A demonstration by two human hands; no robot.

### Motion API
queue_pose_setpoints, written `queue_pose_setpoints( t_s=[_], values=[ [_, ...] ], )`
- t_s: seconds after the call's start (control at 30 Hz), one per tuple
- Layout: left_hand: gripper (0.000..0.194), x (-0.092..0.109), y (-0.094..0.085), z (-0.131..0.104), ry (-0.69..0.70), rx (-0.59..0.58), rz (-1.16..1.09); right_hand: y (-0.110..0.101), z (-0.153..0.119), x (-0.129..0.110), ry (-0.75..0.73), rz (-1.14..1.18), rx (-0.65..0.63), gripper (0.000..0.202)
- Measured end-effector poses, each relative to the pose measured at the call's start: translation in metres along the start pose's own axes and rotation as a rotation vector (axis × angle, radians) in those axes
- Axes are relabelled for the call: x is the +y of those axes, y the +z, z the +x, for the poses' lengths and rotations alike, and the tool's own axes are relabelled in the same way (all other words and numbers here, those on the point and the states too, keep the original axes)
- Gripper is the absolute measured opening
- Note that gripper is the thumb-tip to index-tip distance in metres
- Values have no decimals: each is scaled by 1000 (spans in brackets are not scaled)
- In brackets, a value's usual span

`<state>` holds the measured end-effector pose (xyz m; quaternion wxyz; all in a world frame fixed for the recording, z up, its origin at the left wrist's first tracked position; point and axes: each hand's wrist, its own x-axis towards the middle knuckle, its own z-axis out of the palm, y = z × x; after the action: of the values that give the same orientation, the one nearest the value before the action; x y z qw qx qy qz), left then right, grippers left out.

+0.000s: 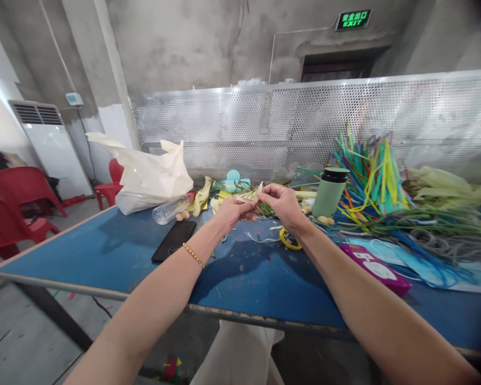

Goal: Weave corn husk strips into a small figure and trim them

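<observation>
Both my hands meet above the middle of the blue table (124, 235). Between them is a pale, pointed piece of what looks like corn husk (250, 196). My left hand (233, 210), below a gold bead bracelet (193, 255), is closed on its lower left side. With thumb and forefinger, my right hand (281, 202) pinches its right end. My fingers cover part of the piece. Green stems (266, 209) lie behind the hands, and a yellow ring, perhaps a tape roll (290, 239), lies below my right wrist.
On the left are a white plastic bag (152, 179), a clear bottle (168, 210) and a black phone (173, 241). A green tumbler (330, 195), colourful strips (379, 176), wire coils (425, 240) and a purple power strip (374, 269) are on the right. Perforated metal panelling (260, 123) borders the back.
</observation>
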<state>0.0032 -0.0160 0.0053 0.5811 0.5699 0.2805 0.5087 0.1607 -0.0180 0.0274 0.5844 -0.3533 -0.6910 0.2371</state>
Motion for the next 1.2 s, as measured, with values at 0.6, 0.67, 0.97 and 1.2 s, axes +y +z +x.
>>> queue_pose_setpoints(
  t_s=[0.6, 0.67, 0.97, 1.2],
  values=[
    [16, -2, 4, -2, 86, 79, 96, -1, -1, 3, -51, -102, -121, 26],
    [14, 1, 4, -2, 94, 74, 102, -1, -1, 3, -47, -113, -105, 24],
    [24, 18, -2, -8, 20, -47, 110, 2, -2, -6, -55, -120, -66, 21],
    [17, 20, -4, -7, 117, -7, 137, 1, -2, -14, -81, -161, -71, 22]
  ],
)
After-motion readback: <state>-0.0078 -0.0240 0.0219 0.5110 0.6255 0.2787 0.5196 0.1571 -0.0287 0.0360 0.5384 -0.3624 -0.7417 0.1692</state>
